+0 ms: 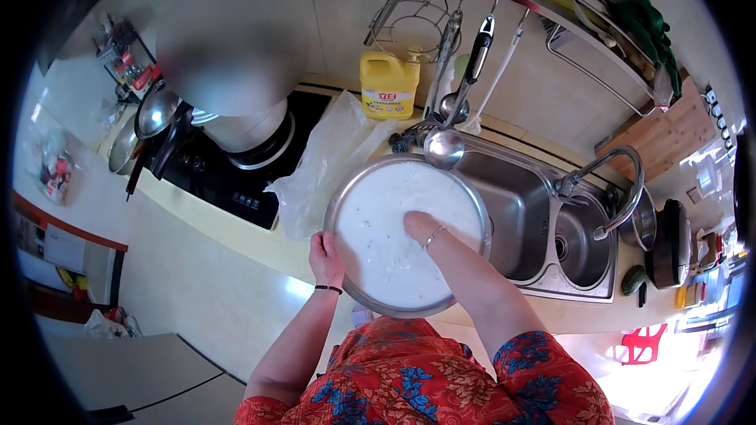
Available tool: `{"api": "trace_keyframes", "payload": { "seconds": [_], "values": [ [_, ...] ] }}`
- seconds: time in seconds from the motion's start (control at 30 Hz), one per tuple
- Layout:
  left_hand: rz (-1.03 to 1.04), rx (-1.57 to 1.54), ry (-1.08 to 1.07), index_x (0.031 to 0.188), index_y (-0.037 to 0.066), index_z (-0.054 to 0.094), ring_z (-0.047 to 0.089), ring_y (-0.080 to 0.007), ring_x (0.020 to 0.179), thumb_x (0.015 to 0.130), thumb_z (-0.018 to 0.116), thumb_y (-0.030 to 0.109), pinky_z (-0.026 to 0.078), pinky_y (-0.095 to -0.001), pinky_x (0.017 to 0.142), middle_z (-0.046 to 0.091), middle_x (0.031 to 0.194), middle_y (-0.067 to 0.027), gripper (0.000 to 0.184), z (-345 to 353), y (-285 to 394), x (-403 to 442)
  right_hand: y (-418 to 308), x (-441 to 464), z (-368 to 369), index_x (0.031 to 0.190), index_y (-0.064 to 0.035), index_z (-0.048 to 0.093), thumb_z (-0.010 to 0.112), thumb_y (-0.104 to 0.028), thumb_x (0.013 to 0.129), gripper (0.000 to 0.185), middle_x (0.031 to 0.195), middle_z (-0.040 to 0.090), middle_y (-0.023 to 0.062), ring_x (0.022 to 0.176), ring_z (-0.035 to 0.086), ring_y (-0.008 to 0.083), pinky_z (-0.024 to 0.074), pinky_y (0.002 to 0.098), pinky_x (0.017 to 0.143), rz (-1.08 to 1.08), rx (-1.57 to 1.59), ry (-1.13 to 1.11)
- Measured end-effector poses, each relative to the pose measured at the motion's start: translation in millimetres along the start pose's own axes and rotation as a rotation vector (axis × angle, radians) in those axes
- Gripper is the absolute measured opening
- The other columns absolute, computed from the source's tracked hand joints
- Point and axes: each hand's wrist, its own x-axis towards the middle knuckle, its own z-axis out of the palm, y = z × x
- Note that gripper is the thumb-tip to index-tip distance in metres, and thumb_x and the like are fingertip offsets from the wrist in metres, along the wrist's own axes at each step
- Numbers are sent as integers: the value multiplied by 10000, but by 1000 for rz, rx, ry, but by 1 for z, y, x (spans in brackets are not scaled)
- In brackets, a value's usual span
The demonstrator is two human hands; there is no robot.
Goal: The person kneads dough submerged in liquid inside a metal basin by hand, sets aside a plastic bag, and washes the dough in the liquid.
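A wide metal basin (337, 189) sits at the counter's edge by the sink. White, milky liquid (378, 220) fills it, with small bubbles and specks on the surface. My left hand (325, 258), a dark bracelet at its wrist, grips the basin's left rim with its fingers closed. Dipped into the liquid near the middle is my right hand (421, 225), with a bracelet on that wrist too. Its fingers are under the surface, so whether they are spread or closed is hidden.
A double sink (508, 216) with a curved faucet (634, 189) adjoins the basin on the right. Left of it lie a plastic bag (315, 177) and a black cooktop (213, 181) bearing a large pot (244, 130). A yellow jug (388, 86) and hanging ladle (444, 147) are behind.
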Motion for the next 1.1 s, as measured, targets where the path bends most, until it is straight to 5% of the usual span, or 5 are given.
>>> {"api": "trace_keyframes", "payload": {
  "seconds": [0.1, 0.73, 0.83, 0.93, 1.1],
  "values": [
    [-4, 17, -2, 884, -5, 500, 403, -109, 612, 901, 433, 229, 373, -255, 571, 464, 661, -23, 244, -1, 0, 0, -1, 7, -11, 718, -24, 613, 501, -117, 695, 148, 779, 606, 172, 734, 581, 323, 470, 393, 679, -157, -91, -207],
    [-12, -17, -13, 894, 1, 496, 360, -78, 597, 898, 444, 205, 340, -224, 543, 413, 651, 7, 210, -1, 1, -2, -30, -10, -7, 821, 27, 590, 453, -39, 715, 185, 872, 586, 200, 842, 574, 301, 471, 362, 728, -118, 73, 2],
    [-14, 10, -3, 893, 3, 498, 355, -73, 597, 899, 445, 209, 338, -219, 541, 407, 652, 16, 212, 0, -1, 0, -28, -2, -7, 762, 14, 587, 471, -51, 724, 139, 892, 581, 196, 866, 565, 311, 461, 362, 755, -2, -5, -256],
    [-36, 25, -18, 887, 5, 499, 351, -71, 597, 898, 448, 211, 337, -216, 541, 407, 656, 20, 212, -2, 2, -1, -21, 5, 6, 802, 14, 572, 438, -34, 749, 152, 906, 577, 205, 853, 572, 324, 463, 370, 747, -321, -137, -171],
    [-38, -20, 16, 842, 9, 514, 382, -73, 606, 895, 455, 240, 346, -218, 553, 443, 649, 6, 244, -1, 5, -2, -30, 3, -4, 938, 14, 538, 423, -48, 787, 199, 894, 581, 225, 845, 585, 333, 467, 386, 758, -10, 91, 66]
  ]
}}
